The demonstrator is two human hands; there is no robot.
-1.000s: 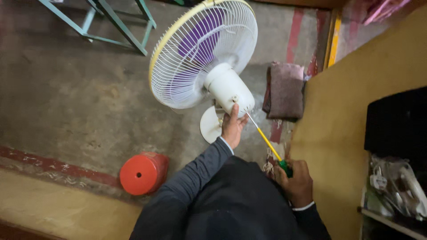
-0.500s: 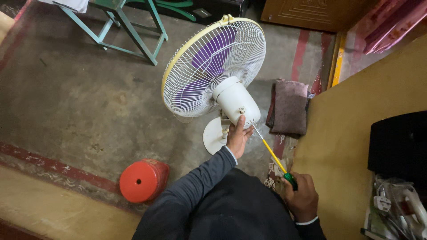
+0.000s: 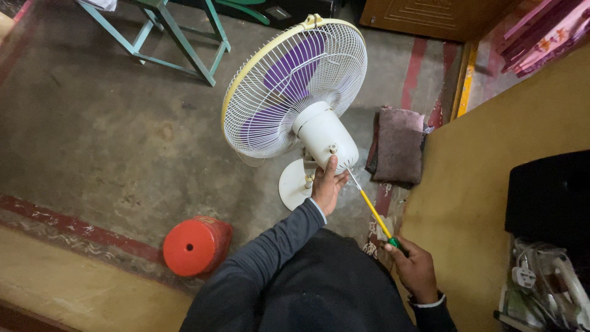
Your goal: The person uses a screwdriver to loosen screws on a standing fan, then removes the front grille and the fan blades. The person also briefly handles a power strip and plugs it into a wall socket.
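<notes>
Right hand (image 3: 416, 265): clenched on the green handle of our screwdriver (image 3: 370, 209), low and to the right of our body, next to the yellow wall (image 3: 485, 172). Long axis of the tool: yellow shank running up and to the left from the fist, thin metal tip ending at the rear edge of the fan's white motor housing (image 3: 324, 138). Whether the tip sits in a screw head we cannot tell.

Left hand (image 3: 326, 184): cupped under the housing, thumb laid up along its back, bracing it; this is the nearer of our two hands to the fan (image 3: 289, 86), the right staying a full tool-length off.

Fan: table type, white wire guard with yellow rim, purple blades, tilted away from us, standing on a round white base (image 3: 292, 184) on the concrete floor (image 3: 110, 141).

Around it: red stool (image 3: 195, 246) to the lower left, folded cloth (image 3: 398, 144) just right of the housing, green metal frame (image 3: 178, 37) at upper left.
</notes>
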